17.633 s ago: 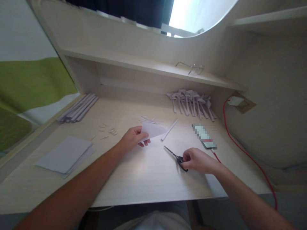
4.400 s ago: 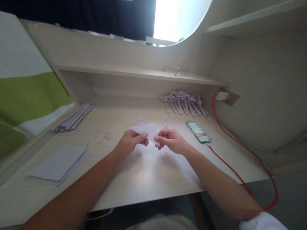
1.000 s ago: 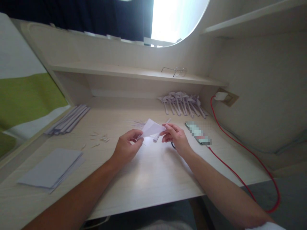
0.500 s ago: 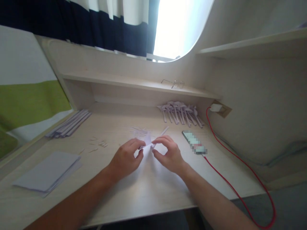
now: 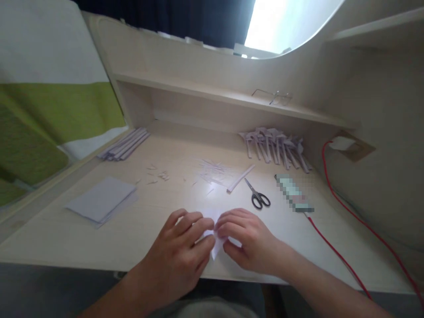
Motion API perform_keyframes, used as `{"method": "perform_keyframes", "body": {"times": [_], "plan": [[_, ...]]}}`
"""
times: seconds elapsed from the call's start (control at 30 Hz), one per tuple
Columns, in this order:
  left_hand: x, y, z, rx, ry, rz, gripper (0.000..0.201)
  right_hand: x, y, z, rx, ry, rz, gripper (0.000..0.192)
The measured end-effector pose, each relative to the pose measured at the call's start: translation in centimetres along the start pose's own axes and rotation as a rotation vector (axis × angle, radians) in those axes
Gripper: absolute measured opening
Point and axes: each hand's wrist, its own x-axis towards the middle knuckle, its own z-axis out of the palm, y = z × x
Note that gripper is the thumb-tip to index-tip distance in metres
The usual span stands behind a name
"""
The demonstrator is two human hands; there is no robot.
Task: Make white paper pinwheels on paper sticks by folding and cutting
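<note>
At the far left of the desk [image 5: 159,212], the bundle of long paper strips [image 5: 125,144] lies in its place by the side rail, and nearer the front the paper sheets [image 5: 101,198] are stacked as half a second ago. The small pale bits [image 5: 163,176] to their right also lie as they did.

The left hand [image 5: 185,249] has come down toward the front edge; half a second ago it was further back. Its thumb and fingertips pinch the white paper piece [image 5: 217,249], now low between both hands near that edge, mostly covered by fingers, one pointed corner toward the person. The right hand [image 5: 247,238] has come down too, its curled fingers gripping the paper from the other side.

Behind them, the thin paper slivers [image 5: 215,169] now show more fully, and the single paper stick [image 5: 241,178] beside them is uncovered. The scissors [image 5: 260,201], hidden half a second ago and in the right hand in the earliest view, lie on the desk. Further back, the paper pinwheels [image 5: 274,141] stay in their row. At the right, the phone [image 5: 293,192] lies on its red cable's [image 5: 334,249] end; its screen is pixelated, its writing unreadable.
</note>
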Motion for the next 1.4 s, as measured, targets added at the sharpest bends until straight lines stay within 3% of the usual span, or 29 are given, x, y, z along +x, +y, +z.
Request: {"method": "perform_keyframes", "body": {"times": [0.23,0.4,0.5,0.73,0.97,1.2,1.4], "plan": [[-1.6,-0.9,1.9,-0.181,-0.175,-0.22,0.02,-0.9,0.8,0.6,0.25,-0.11,0.019,0.029],[-2.1,-1.2,1.9,-0.202,-0.132,-0.247,0.015,-0.4,0.7,-0.5,0.22,-0.229,0.016,0.023],[-2.2,-1.0,1.7,-0.203,-0.126,-0.263,0.014,-0.8,0.5,-1.2,0.182,-0.243,0.044,0.014],[-2.8,-0.2,1.3,-0.249,-0.073,-0.302,0.014,-2.4,0.2,-1.7,0.18,-0.218,0.182,0.018],[-3.5,-0.4,1.9,-0.27,-0.022,-0.34,0.012,-1.2,0.1,-0.8,0.113,-0.113,0.35,0.01],[-3.4,-0.3,1.7,-0.282,-0.038,-0.438,0.009,2.1,1.1,0.2,0.104,-0.2,0.558,0.015],[-2.9,0.0,2.0,-0.186,0.043,-0.557,0.006,1.8,0.7,1.3,-0.049,-0.142,0.557,0.009]]}}
